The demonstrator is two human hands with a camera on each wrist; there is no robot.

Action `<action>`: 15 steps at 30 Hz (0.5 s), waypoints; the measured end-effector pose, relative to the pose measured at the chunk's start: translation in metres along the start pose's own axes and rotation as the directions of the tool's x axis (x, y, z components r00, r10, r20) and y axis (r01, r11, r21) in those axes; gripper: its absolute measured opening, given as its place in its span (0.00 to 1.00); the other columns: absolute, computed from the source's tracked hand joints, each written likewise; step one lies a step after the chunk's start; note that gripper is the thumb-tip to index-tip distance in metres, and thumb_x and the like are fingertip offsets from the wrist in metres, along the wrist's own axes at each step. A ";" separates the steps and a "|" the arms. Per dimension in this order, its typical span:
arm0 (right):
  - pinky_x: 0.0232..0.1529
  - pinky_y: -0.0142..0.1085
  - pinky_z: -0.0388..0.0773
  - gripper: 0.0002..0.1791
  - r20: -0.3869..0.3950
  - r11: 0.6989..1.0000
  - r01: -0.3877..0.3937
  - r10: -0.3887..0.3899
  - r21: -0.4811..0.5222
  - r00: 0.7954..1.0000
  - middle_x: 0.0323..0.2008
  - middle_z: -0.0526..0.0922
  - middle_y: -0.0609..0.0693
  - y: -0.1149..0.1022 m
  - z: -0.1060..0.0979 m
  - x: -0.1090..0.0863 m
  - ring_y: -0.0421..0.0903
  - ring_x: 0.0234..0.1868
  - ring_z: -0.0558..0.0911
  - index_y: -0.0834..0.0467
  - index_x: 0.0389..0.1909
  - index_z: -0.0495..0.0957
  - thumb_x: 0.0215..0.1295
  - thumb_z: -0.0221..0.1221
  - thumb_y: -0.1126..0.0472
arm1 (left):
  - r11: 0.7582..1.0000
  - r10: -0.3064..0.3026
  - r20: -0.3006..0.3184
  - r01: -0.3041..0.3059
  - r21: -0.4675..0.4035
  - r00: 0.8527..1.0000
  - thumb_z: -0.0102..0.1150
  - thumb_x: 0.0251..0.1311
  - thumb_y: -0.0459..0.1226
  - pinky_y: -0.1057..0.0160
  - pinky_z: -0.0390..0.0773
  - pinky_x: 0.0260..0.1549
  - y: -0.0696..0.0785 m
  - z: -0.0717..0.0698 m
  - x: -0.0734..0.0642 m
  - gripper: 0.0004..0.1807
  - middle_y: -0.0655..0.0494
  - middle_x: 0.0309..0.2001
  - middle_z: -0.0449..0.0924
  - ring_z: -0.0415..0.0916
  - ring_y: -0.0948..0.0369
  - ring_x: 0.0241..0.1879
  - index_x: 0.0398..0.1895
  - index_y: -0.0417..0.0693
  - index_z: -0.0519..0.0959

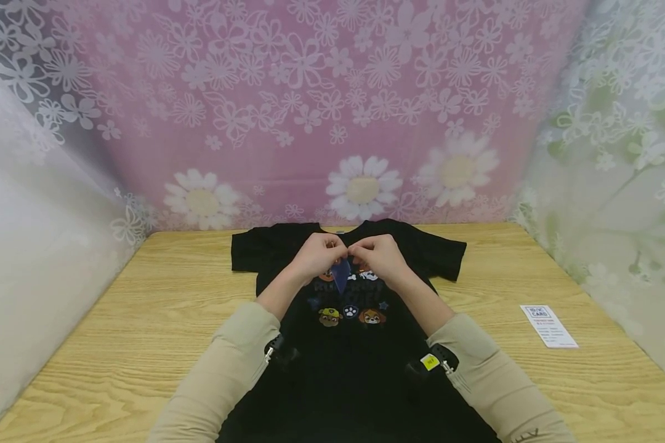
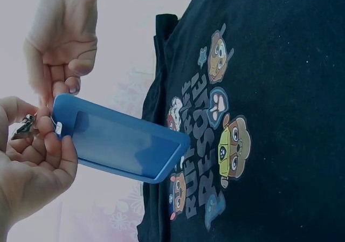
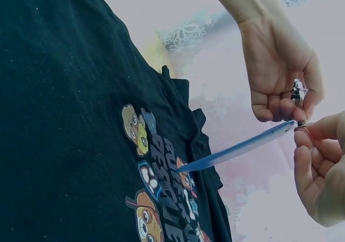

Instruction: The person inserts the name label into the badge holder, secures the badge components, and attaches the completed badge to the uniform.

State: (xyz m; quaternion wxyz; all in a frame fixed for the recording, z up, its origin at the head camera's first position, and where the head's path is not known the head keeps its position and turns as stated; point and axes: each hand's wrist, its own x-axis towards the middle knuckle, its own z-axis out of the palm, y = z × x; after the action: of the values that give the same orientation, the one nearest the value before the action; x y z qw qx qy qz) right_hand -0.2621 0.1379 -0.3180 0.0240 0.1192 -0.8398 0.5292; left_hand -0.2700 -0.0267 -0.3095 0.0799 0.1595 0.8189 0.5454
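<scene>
A blue ID badge holder (image 2: 116, 139) with a clear window hangs slanted from my fingers, over the printed chest of a black T-shirt (image 1: 343, 394). My left hand (image 1: 320, 255) grips the small metal clip (image 2: 24, 128) at the holder's top end. Thumb and finger of my right hand (image 1: 382, 255) pinch the wire fitting (image 3: 302, 125) where clip and holder meet. Both hands' fingertips come together there, partly hiding the fitting. In the right wrist view the holder shows nearly edge-on.
The T-shirt lies spread on a wooden table (image 1: 161, 332), sleeves out to both sides. A white printed card marked ID/IC CARD (image 1: 548, 326) lies on the right. Flowered curtains (image 1: 310, 123) stand behind and at both sides.
</scene>
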 end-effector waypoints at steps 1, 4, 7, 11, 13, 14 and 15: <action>0.33 0.43 0.78 0.12 0.002 1.000 -0.003 0.002 0.016 1.000 0.27 0.80 0.61 0.000 0.000 0.000 0.45 0.26 0.77 0.69 0.38 0.82 0.65 0.54 0.65 | 1.000 -0.004 0.007 0.004 -0.015 1.000 0.50 0.61 0.34 0.59 0.76 0.17 0.000 0.000 0.000 0.10 0.53 0.22 0.68 0.52 0.64 0.11 0.30 0.35 0.78; 0.34 0.44 0.78 0.12 0.010 0.998 -0.010 0.010 0.060 1.000 0.24 0.80 0.56 0.001 -0.001 0.001 0.43 0.24 0.77 0.71 0.37 0.81 0.65 0.54 0.66 | 0.999 0.000 0.021 0.001 -0.053 1.000 0.49 0.62 0.34 0.60 0.76 0.19 -0.002 -0.001 0.001 0.11 0.53 0.22 0.68 0.53 0.64 0.12 0.31 0.33 0.77; 0.33 0.42 0.79 0.11 0.007 0.994 -0.030 0.030 0.104 1.000 0.22 0.79 0.52 0.002 -0.002 0.002 0.43 0.23 0.77 0.72 0.37 0.81 0.65 0.54 0.67 | 0.998 0.010 0.018 -0.008 -0.064 1.000 0.50 0.63 0.34 0.62 0.73 0.19 -0.002 -0.001 0.002 0.11 0.53 0.23 0.69 0.60 0.60 0.17 0.29 0.34 0.78; 0.31 0.39 0.79 0.11 0.010 0.991 -0.051 0.050 0.121 0.999 0.21 0.78 0.51 0.003 -0.002 0.003 0.47 0.25 0.78 0.73 0.38 0.80 0.65 0.54 0.67 | 0.999 -0.017 0.011 0.018 -0.042 1.000 0.51 0.63 0.36 0.60 0.74 0.19 -0.001 -0.002 0.003 0.11 0.53 0.25 0.71 0.67 0.53 0.27 0.27 0.40 0.79; 0.30 0.39 0.78 0.12 0.013 0.992 -0.057 0.056 0.110 0.998 0.22 0.78 0.52 0.003 -0.002 0.003 0.47 0.25 0.78 0.72 0.38 0.81 0.65 0.53 0.67 | 0.999 -0.032 0.012 0.033 -0.032 0.999 0.52 0.63 0.36 0.58 0.76 0.19 0.000 -0.002 0.002 0.11 0.53 0.25 0.72 0.68 0.53 0.28 0.27 0.41 0.79; 0.30 0.38 0.78 0.12 0.014 0.993 -0.059 0.058 0.103 0.998 0.22 0.78 0.51 0.002 -0.002 0.003 0.47 0.26 0.78 0.71 0.38 0.81 0.65 0.54 0.66 | 0.999 -0.033 0.013 0.033 -0.029 0.999 0.52 0.63 0.36 0.59 0.76 0.20 0.000 -0.002 0.002 0.11 0.53 0.25 0.72 0.68 0.52 0.29 0.27 0.41 0.79; 0.30 0.39 0.78 0.12 0.014 0.993 -0.060 0.059 0.098 0.998 0.22 0.78 0.51 0.002 -0.002 0.003 0.47 0.26 0.78 0.70 0.38 0.81 0.65 0.54 0.66 | 0.999 -0.028 0.014 0.029 -0.027 1.000 0.51 0.63 0.36 0.60 0.75 0.21 0.001 -0.002 0.002 0.11 0.53 0.25 0.72 0.69 0.53 0.29 0.27 0.40 0.79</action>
State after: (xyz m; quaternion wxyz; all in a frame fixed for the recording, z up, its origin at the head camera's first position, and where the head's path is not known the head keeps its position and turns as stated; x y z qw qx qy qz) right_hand -0.2655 0.1402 -0.3185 -0.0024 0.0979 -0.8161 0.5696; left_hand -0.2727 -0.0274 -0.3081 0.0954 0.1504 0.8130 0.5543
